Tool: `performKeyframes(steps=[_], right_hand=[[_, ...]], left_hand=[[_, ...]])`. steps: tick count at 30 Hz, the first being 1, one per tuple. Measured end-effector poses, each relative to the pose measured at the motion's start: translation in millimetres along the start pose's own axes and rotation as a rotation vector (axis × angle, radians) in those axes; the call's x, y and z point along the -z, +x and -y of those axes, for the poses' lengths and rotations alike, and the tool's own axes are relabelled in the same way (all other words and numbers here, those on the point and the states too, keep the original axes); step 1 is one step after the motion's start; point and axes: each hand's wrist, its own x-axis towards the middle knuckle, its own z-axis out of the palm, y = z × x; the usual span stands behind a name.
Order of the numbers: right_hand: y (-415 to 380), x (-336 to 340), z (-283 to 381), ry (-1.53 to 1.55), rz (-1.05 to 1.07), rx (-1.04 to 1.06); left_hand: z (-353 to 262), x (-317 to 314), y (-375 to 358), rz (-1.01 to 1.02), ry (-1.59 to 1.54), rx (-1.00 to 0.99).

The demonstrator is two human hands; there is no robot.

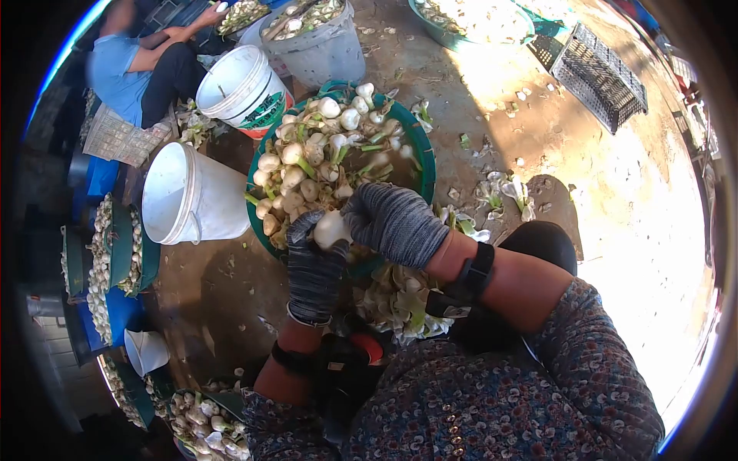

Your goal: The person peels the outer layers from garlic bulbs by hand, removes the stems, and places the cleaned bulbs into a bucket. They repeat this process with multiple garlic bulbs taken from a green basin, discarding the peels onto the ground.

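A white, peeled-looking garlic bulb (332,230) sits between my two hands, over the near rim of a green tub (427,165). My left hand (314,265), in a grey striped knit glove, is closed around the bulb from below and the left. From the right, my right hand (393,223) in a matching glove presses its curled fingers against the same bulb. Behind my hands the tub holds a heap of garlic bulbs (292,154), several with short green stems. Loose peelings (411,296) lie below my right wrist, close to my legs.
White buckets (209,196) and a grey bin (319,50) stand left and behind the tub. A person (127,65) sits at upper left. A black crate (600,77) lies upper right, and another tub (438,31) stands at the back. Peels (507,192) litter the floor.
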Motion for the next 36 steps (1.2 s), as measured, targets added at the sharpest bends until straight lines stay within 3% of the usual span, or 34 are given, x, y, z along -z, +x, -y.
performKeyframes(steps=[4,6,7,9,10,12,13,15,19,21,24,26,29,30,31,32,36], right_hand=[[1,3,-7,0.243,0.027,-0.01],[4,18,-13,0.395,0.072,-0.206],[9,24,-20,0.394,0.071,-0.207],[18,36,-34,0.286,0.056,-0.409],[17,37,-39,0.283,0.059,-0.405],[19,39,-39,-0.18,-0.355,-0.015],[17,40,-32,-0.18,-0.355,-0.011],[6,39,-14,-0.154,-0.313,0.325],[-9,18,-4,-0.249,-0.095,0.521],[-12,11,-1,-0.229,0.033,0.444],[-16,13,4,-0.192,0.035,0.387],[-15,11,1,-0.155,0.037,0.335],[-21,11,4,0.074,0.062,0.117],[-22,8,2,0.06,0.044,0.138],[-21,3,-2,0.134,0.092,0.027],[-22,0,-5,0.211,0.142,-0.087],[-32,-7,-18,0.472,0.114,-0.151]], left_hand=[[0,13,-1,0.062,0.05,-0.096],[-3,19,-7,0.078,-0.505,0.251],[-4,21,-7,0.08,-0.506,0.251],[-7,25,-6,0.194,-0.722,0.162],[-8,27,-5,0.188,-0.723,0.159],[-9,31,-2,0.228,-1.011,0.277],[-11,32,-1,0.225,-1.011,0.274],[-15,31,1,0.258,-0.851,0.308],[1,21,-3,0.279,-0.677,0.27],[1,19,-5,0.314,-0.803,0.315],[13,20,-4,0.294,-0.64,0.282],[16,17,-4,0.343,-0.628,0.178],[4,21,-7,0.331,-0.346,0.038],[13,20,-11,0.3,-0.143,-0.137],[6,19,-6,0.261,0.062,-0.304],[-3,19,-9,0.282,0.079,-0.256],[-20,19,-3,0.35,0.023,-0.085]])
